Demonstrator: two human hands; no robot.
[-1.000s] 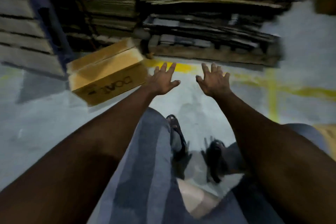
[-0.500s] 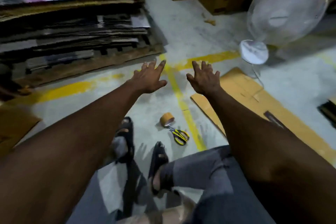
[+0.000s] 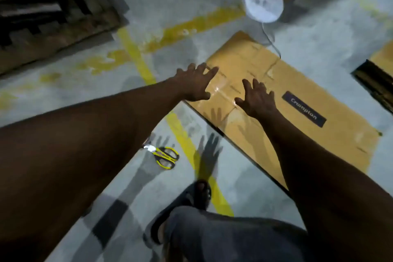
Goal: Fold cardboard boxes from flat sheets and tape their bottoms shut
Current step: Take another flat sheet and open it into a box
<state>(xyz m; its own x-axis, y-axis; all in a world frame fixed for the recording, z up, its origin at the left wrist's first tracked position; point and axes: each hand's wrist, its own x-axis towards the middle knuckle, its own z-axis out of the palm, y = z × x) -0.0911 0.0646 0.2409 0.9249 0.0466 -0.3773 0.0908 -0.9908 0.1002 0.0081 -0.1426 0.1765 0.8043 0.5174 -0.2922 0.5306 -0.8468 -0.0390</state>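
A flat brown cardboard sheet [image 3: 302, 91] with a dark "Crompton" label lies on the grey floor at the right. Both arms reach out over its near-left corner. My left hand [image 3: 194, 85] has spread fingers and hovers above the sheet's left edge, holding nothing. My right hand [image 3: 256, 100] is also spread, above the taped seam, holding nothing. Yellow-handled scissors [image 3: 165, 156] lie on the floor below my left forearm. The tape roll is hidden behind that forearm.
A white fan base [image 3: 263, 3] with its cord stands beyond the sheet. A pallet stacked with flat cardboard [image 3: 42, 17] fills the upper left. Yellow floor lines [image 3: 136, 57] cross the concrete. My sandalled foot [image 3: 197, 193] is at the bottom centre. More cardboard [image 3: 380, 68] lies at the right edge.
The view swung right and down, away from the folded box and pallet. Both open hands now hover over the flat sheet; the tape roll is hidden behind my left arm.
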